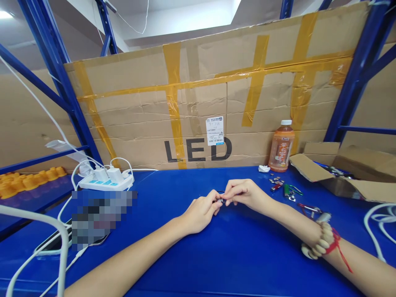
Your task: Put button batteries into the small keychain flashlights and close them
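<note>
Over the middle of the blue table, my left hand (202, 211) is closed around a small dark metallic piece (220, 200), whose end shows between the fingers. My right hand (244, 194) pinches at the right end of that same piece, thumb and forefinger pressed together. Most of the piece is hidden by the fingers, so its exact kind cannot be made out. Right of my hands lie a green carabiner-like clip (288, 191), a small red metallic item (276, 187) and several tiny metal bits (276, 180). Slim metallic items (310, 208) rest beside my right forearm.
At the back right stand a drink bottle (281, 146) and an open cardboard box (340, 181). A white power strip (107, 181) with plugs and cables sits at the left, behind a blurred-out device (99, 218). Large taped cardboard (139, 119) closes off the back.
</note>
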A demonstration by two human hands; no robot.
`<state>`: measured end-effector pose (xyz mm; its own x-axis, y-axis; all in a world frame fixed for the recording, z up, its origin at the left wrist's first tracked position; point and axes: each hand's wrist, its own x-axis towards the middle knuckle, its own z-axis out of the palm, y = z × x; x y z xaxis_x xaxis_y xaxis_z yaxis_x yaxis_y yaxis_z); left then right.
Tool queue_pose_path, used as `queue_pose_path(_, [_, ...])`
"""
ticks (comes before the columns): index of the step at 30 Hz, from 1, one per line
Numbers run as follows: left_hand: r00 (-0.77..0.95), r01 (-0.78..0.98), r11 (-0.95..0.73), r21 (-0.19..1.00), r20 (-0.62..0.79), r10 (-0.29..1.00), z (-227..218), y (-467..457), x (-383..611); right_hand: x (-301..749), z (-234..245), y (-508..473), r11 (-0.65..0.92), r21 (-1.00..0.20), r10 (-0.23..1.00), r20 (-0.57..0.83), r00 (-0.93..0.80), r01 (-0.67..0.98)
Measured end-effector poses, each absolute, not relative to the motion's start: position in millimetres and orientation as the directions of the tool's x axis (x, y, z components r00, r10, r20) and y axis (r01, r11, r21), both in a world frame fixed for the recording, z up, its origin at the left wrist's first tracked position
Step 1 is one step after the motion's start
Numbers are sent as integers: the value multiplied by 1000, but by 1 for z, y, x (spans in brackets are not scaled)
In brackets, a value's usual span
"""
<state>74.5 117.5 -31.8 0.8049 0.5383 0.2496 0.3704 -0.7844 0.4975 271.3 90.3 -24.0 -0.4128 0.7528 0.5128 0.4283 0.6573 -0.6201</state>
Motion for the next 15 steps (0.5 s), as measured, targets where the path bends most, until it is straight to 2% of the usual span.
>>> queue_pose_path(7, [803, 409, -800, 439, 243, 544, -31, 113, 74, 274, -34, 92, 632, -626, 774, 479, -415, 457])
queue_pose_path(15, [787, 406, -791, 457, 265, 557, -31, 113, 75, 271, -31, 91, 618, -606, 786, 475, -395, 501])
